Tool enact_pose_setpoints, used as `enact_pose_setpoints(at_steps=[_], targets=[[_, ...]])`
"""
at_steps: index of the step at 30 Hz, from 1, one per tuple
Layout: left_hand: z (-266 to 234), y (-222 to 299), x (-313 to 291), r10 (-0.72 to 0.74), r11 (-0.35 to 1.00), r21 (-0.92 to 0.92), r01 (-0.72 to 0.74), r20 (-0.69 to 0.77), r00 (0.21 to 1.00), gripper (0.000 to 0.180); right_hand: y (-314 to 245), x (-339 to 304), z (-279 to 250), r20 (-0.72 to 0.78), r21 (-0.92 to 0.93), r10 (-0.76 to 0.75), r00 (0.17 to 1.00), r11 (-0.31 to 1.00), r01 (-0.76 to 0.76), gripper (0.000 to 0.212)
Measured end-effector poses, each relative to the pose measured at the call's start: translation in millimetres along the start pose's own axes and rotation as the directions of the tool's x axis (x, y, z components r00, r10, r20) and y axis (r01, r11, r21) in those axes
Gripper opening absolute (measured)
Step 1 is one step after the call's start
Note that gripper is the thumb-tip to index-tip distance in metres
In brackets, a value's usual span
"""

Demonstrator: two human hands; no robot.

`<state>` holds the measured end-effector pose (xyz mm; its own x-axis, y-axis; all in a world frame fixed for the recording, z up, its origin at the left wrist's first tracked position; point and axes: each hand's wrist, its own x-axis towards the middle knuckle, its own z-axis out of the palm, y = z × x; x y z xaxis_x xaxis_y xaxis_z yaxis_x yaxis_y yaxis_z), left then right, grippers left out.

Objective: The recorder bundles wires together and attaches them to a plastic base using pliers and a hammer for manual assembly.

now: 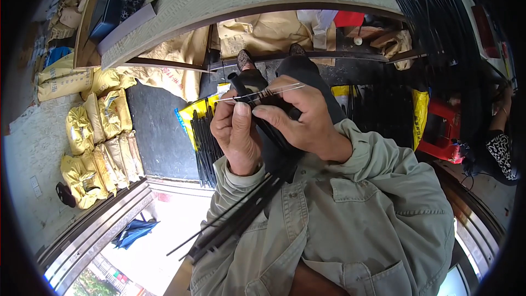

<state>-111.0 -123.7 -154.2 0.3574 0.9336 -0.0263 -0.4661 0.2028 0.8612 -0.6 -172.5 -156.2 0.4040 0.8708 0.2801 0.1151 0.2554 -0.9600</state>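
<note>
- Head view: a smooth black tube (236,84) tilts toward 11 o'clock, crossed by thin, straight, shiny wires (292,86); slender black rods (246,208) fan toward 7 o'clock.
- My left hand (234,134), thumb uppermost, pinches the tube's lower end.
- My right hand (304,118) curls in from 4 o'clock; whether it clamps the wires, I cannot tell.

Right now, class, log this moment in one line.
left hand: holding thin pale strands | right hand: holding same strands | black tube: between hands | black rods: before shirt

Black rods (244,214) with blurred lower ends, dark strands (430,8) at upper right cut off above.
</note>
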Motion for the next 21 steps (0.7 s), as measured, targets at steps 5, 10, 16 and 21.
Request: enact_pose_setpoints(at_steps=[5,10,16,21], targets=[[-14.1,-10.7,-2.1,0.030,0.999,-0.017,-0.029,0.066,0.997,0.028,1.3,9.4,-7.3,0.184,0.337,0.334,0.925,0.862,-0.378,0.016],[-12.8,-24.2,5.4,0.068,0.998,-0.018,-0.068,0.002,0.998,0.026,6.7,10.5,-8.5,0.206,0.317,0.371,0.906,0.850,-0.420,0.020],[16.8,-10.0,7.0,-0.127,0.963,-0.241,0.118,-0.019,0.992,0.022,-11.7,62.7,-50.4,-0.269,0.380,0.070,0.960,0.924,0.039,0.033],[13.0,-8.9,-1.2,-0.227,0.896,-0.383,0.224,0.036,0.973,0.017,-40.2,111.2,-46.3,0.546,-0.174,0.066,0.835,0.984,0.036,0.028]])
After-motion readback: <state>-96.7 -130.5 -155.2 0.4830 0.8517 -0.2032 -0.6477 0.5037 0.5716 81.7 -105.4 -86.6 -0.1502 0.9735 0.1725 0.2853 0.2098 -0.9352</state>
